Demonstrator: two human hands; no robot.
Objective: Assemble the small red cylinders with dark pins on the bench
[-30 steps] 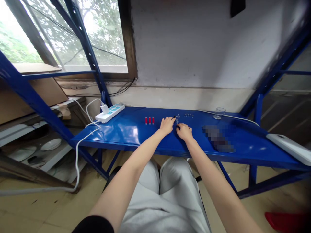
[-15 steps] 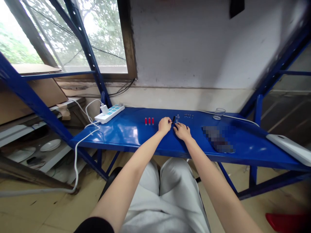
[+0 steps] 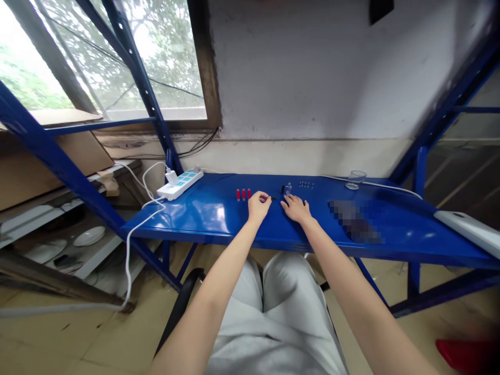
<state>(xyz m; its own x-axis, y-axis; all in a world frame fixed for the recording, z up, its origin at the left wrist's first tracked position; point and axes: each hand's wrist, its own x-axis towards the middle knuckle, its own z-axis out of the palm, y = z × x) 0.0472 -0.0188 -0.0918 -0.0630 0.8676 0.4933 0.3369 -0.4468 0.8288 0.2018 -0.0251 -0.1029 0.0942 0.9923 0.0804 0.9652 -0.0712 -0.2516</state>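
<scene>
My left hand [image 3: 258, 208] is closed in a pinch around a small dark stick-like piece [image 3: 273, 198], too small to name exactly. Just left of it stand three small red cylinders [image 3: 244, 194] with pale lower ends. My right hand [image 3: 296, 209] holds nothing that I can see; its fingers are spread and rest low over the blue table [image 3: 211, 208]. Right beyond its fingertips are a small black piece [image 3: 283, 189] and some small clear pieces [image 3: 289, 188]. Farther back, several tiny pale pieces [image 3: 306, 184] lie in a row.
A white power strip [image 3: 180, 184] with a plug and cable lies at the table's left end. Toward the right are a clear glass [image 3: 355, 179], a pixelated dark object [image 3: 356, 223] and a white device [image 3: 471, 232]. Blue rack posts [image 3: 420, 172] rise at both sides.
My left hand has drawn left, away from my right hand, with the dark piece showing in its fingers. My right hand has stayed nearly in place. The whole view has shifted slightly.
</scene>
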